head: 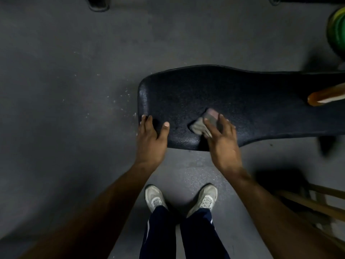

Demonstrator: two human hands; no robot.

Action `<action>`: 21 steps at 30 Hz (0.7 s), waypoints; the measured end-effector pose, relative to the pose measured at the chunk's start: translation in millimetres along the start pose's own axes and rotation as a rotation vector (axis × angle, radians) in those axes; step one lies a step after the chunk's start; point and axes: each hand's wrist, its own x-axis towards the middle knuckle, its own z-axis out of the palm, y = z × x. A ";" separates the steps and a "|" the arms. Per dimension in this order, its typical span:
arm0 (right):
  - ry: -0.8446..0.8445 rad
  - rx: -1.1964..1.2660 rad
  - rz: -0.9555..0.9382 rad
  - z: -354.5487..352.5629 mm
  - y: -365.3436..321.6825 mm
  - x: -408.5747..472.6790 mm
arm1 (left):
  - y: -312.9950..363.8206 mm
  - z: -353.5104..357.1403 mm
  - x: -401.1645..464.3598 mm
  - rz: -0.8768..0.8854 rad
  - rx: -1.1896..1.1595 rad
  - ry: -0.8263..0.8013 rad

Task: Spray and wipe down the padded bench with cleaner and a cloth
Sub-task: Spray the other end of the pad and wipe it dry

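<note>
Right hand [222,139] presses a cloth [202,124] flat mid-frame on the desk [252,98]; left hand [151,135] grips its edge.

Mid-frame, I see my right hand [221,135] pressing a grey cloth [203,124] onto the black padded bench [233,94]. My left hand [151,135] grips the bench's near left corner. An orange bottle [324,97] lies at the right edge; white shoes [155,198] stand on the floor [65,81] below.
</note>
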 end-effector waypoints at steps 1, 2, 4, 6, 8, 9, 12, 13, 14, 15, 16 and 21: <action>0.027 0.031 0.011 2.2 -7.5 10.5 | 2.5 7.2 -2.4 0.026 0.046 0.013; 0.041 0.056 -0.001 5.2 -16.9 18.6 | 6.1 13.9 -5.1 0.047 0.077 0.020; 0.034 0.079 -0.112 13.4 -36.0 23.8 | 13.3 24.2 -7.9 0.070 0.120 0.028; 0.005 0.072 -0.291 22.1 -45.6 13.3 | 21.0 31.3 -9.9 0.081 0.127 0.016; -0.013 0.084 -0.391 27.0 -35.9 -3.5 | 27.7 36.4 -10.5 0.074 0.124 -0.005; -0.016 0.092 -0.394 25.7 -24.8 -11.4 | 31.3 38.8 -10.5 0.077 0.130 -0.002; -0.039 0.077 -0.251 14.5 22.4 -31.7 | 41.1 46.1 -7.9 0.103 0.175 0.009; -0.035 0.071 -0.178 8.3 41.1 -34.9 | 43.8 49.3 -7.3 0.114 0.187 0.003; -0.018 0.082 -0.103 0.6 60.8 -35.6 | 46.2 53.5 -7.5 0.126 0.197 -0.006; 0.002 0.104 -0.033 -7.8 80.4 -33.9 | 48.9 58.4 -8.1 0.137 0.209 -0.015; 0.030 0.125 0.029 -15.5 99.6 -29.1 | 51.4 64.0 -8.8 0.147 0.224 -0.021; 0.152 0.161 0.189 -36.4 148.4 18.7 | 61.9 99.3 -14.3 0.193 0.277 -0.059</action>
